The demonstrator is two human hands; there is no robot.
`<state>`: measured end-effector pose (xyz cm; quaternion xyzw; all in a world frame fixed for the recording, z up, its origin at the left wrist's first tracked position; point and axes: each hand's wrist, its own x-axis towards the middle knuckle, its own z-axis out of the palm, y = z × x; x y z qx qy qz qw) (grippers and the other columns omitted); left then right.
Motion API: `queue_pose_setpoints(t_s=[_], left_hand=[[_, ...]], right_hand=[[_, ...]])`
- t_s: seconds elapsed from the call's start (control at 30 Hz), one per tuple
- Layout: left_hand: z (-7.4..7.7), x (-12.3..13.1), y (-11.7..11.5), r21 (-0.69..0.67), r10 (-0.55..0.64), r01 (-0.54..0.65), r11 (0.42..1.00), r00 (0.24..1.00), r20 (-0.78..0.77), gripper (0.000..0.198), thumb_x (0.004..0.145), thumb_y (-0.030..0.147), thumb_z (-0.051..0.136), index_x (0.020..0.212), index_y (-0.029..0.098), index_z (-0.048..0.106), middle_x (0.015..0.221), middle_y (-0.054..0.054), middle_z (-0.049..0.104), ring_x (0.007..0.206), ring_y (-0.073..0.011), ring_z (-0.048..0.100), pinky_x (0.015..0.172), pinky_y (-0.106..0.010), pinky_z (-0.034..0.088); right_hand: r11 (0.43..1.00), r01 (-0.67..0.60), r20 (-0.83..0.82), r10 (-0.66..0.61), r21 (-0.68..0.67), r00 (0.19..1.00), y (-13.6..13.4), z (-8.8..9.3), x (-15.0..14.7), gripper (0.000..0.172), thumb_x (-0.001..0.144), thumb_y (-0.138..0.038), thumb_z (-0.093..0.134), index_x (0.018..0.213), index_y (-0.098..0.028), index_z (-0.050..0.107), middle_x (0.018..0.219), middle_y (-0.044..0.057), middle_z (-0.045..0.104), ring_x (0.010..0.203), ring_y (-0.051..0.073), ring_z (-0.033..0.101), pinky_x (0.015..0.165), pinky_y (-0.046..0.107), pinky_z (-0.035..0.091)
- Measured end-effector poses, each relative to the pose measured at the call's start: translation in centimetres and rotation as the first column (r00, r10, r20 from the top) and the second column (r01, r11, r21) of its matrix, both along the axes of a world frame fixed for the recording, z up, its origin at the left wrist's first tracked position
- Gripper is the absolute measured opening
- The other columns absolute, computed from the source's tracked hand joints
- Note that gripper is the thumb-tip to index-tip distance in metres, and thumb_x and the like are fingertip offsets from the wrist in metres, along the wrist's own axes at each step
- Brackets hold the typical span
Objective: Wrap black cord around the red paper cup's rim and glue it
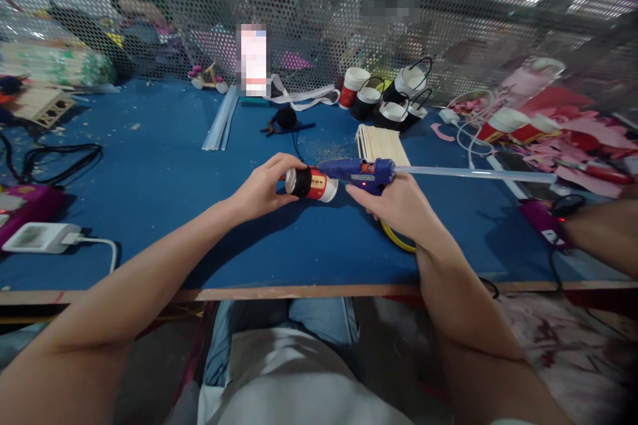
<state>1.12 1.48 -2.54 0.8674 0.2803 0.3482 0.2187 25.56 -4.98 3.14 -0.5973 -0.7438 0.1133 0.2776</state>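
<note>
My left hand is closed around one end of a small paper cup, which lies on its side just above the blue table. The cup is red and white, with a black band wrapped round part of it. In my right hand is a blue hot glue gun, its small light glowing orange. The gun's nozzle reaches to the cup's upper side near my left fingers; whether it touches cannot be made out. A long clear glue stick sticks out of the gun's back end.
Wooden sticks lie beyond the gun. Behind them stand several black-wrapped cups with handles. Clear glue sticks and a black thread ball lie farther left. A white charger sits at left; another person's arm is at right.
</note>
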Motion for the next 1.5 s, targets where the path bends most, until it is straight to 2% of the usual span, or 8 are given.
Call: queue_pose_setpoints(t_s=[0.2,0.33,0.5,0.7,1.0,1.1,1.27,1.5], left_hand=[[0.36,0.1,-0.22,0.084,-0.009,0.015,0.996,0.998,-0.068,0.043,0.078,0.017,0.066,0.118,0.017,0.05,0.121,-0.014,0.053,0.116,-0.0244,0.054,0.093,-0.039,0.053],[0.2,0.03,-0.04,0.081,-0.01,0.016,0.997,0.998,-0.07,0.044,0.078,0.018,0.066,0.118,0.018,0.05,0.121,-0.013,0.053,0.115,-0.0234,0.054,0.094,-0.039,0.053],[0.06,-0.02,0.08,0.062,0.002,0.0,0.998,0.999,-0.044,0.045,0.076,0.018,0.068,0.118,0.018,0.051,0.12,-0.014,0.053,0.114,-0.0247,0.056,0.092,-0.04,0.054],[0.35,0.13,-0.18,0.121,-0.006,0.015,0.993,0.997,-0.075,0.043,0.078,0.017,0.067,0.118,0.019,0.051,0.121,-0.013,0.053,0.116,-0.0247,0.055,0.095,-0.04,0.052],[-0.13,-0.12,0.26,-0.122,0.06,-0.052,0.991,0.996,0.066,0.05,0.069,0.022,0.075,0.115,0.019,0.055,0.115,-0.01,0.054,0.097,-0.0204,0.062,0.081,-0.039,0.059],[-0.17,-0.08,0.29,-0.188,0.089,-0.074,0.979,0.993,0.072,0.051,0.068,0.024,0.077,0.114,0.018,0.056,0.116,-0.011,0.056,0.094,-0.0202,0.064,0.08,-0.039,0.059],[-0.17,-0.01,0.33,-0.221,0.125,-0.106,0.969,0.99,0.071,0.053,0.066,0.028,0.078,0.113,0.019,0.056,0.113,-0.01,0.061,0.09,-0.0206,0.065,0.08,-0.042,0.058],[-0.37,-0.13,0.68,-0.327,0.167,-0.13,0.936,0.982,0.087,0.055,0.065,0.032,0.078,0.114,0.019,0.056,0.108,-0.01,0.065,0.081,-0.0195,0.067,0.069,-0.038,0.059]], right_hand=[[1.0,0.003,-0.014,-0.004,-0.027,1.0,0.26,-0.06,0.03,0.027,0.08,-0.042,0.059,0.065,-0.021,0.06,0.051,0.002,0.059,0.055,0.02,0.059,0.051,0.031,0.044],[0.999,0.022,0.003,-0.022,-0.032,1.0,0.18,-0.18,0.13,0.03,0.08,-0.044,0.06,0.061,-0.021,0.057,0.048,0.001,0.056,0.05,0.018,0.056,0.051,0.031,0.044],[1.0,0.001,0.008,-0.001,0.002,1.0,0.09,-0.14,0.1,0.025,0.08,-0.042,0.06,0.068,-0.02,0.06,0.052,0.002,0.059,0.055,0.02,0.059,0.051,0.031,0.044],[1.0,0.002,-0.004,-0.002,-0.006,1.0,0.12,-0.09,0.0,0.024,0.081,-0.042,0.059,0.069,-0.021,0.06,0.054,0.003,0.061,0.058,0.021,0.061,0.051,0.031,0.045],[1.0,0.014,0.031,-0.014,-0.026,0.999,-0.24,0.27,-0.47,0.031,0.079,-0.038,0.06,0.054,-0.022,0.053,0.051,0.003,0.06,0.058,0.021,0.062,0.05,0.03,0.043],[1.0,0.015,0.034,-0.014,-0.018,0.999,-0.32,0.33,-0.52,0.028,0.079,-0.038,0.06,0.056,-0.022,0.056,0.05,0.003,0.059,0.059,0.022,0.062,0.051,0.03,0.043],[0.999,-0.035,0.01,0.035,0.003,0.999,-0.38,0.05,-0.12,0.023,0.08,-0.04,0.059,0.069,-0.021,0.063,0.058,0.004,0.064,0.067,0.023,0.065,0.054,0.03,0.045],[0.999,-0.028,0.024,0.028,-0.021,0.999,-0.5,-0.04,-0.06,0.026,0.08,-0.041,0.06,0.063,-0.021,0.057,0.062,0.004,0.066,0.063,0.021,0.064,0.052,0.03,0.044]])
